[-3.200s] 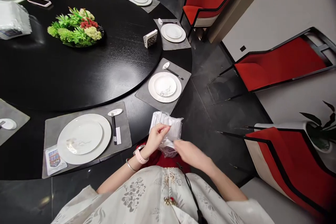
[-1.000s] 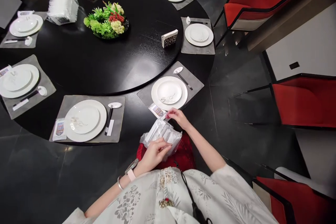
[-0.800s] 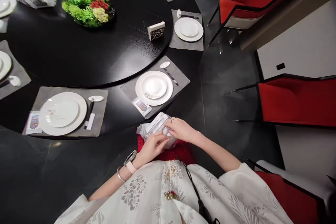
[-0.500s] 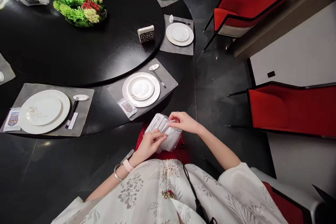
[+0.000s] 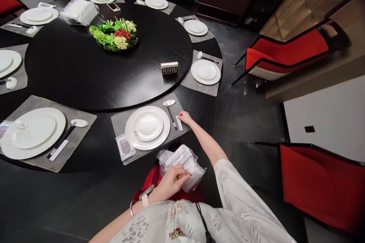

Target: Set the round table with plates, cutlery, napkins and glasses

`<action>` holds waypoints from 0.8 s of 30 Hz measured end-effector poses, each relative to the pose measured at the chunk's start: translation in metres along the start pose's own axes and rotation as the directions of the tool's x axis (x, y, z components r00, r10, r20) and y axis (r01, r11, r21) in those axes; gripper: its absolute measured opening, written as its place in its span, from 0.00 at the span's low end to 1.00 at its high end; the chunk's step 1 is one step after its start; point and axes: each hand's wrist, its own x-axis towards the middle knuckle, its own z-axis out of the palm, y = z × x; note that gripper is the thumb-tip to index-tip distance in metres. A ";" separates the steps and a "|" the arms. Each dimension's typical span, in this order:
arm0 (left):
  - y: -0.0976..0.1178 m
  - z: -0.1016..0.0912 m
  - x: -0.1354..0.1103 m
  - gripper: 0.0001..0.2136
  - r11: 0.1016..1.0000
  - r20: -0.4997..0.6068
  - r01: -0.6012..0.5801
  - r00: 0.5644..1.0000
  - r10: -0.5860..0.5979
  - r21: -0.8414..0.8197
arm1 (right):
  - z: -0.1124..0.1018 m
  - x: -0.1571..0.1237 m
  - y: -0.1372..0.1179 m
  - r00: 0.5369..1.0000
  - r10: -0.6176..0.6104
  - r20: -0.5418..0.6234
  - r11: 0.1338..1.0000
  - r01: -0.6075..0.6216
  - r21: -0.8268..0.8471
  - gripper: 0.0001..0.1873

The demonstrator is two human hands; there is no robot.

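My left hand (image 5: 174,180) is closed on a clear plastic bag (image 5: 182,159) full of narrow white packets, held in front of my body. Stretched out over the table edge, my right hand (image 5: 185,117) pinches the upper end of a slim white packet (image 5: 179,123). That packet lies on the grey placemat (image 5: 116,121), to the right of black chopsticks (image 5: 172,117) whose upper ends rest by a white rest (image 5: 169,102). Left of the chopsticks is a stack of white plates (image 5: 147,126), with a printed sachet (image 5: 124,147) at its lower left.
Another setting at left has a white packet (image 5: 59,150) beside its chopsticks. A napkin holder (image 5: 169,69), a flower arrangement (image 5: 115,36), a phone (image 5: 113,7) and a plastic-wrapped white bundle (image 5: 80,11) stand on the black turntable (image 5: 114,79). Red chairs (image 5: 316,186) stand at right.
My right hand has left the bag and reached forward to the placemat, where a white packet now lies by the chopsticks. My left hand still has the bag. The view has tilted up.
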 end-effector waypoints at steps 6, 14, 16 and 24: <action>0.019 0.004 0.065 0.15 0.994 -0.096 0.090 0.991 -0.096 -0.066 | -0.007 0.023 -0.005 0.997 0.007 0.078 0.997 -0.014 0.081 0.03; 0.052 0.013 0.181 0.12 0.954 -0.252 0.089 0.954 -0.164 -0.286 | -0.193 -0.156 0.012 0.837 -0.199 0.510 0.955 0.048 0.293 0.12; 0.059 0.023 0.213 0.12 0.925 -0.274 0.089 0.941 -0.200 -0.369 | -0.203 -0.188 0.024 0.834 -0.160 0.528 0.981 0.077 0.177 0.15; 0.098 0.085 0.323 0.12 0.897 -0.449 0.012 0.863 -0.233 -0.443 | -0.198 -0.106 0.083 0.914 -0.285 0.290 0.925 0.341 -0.165 0.20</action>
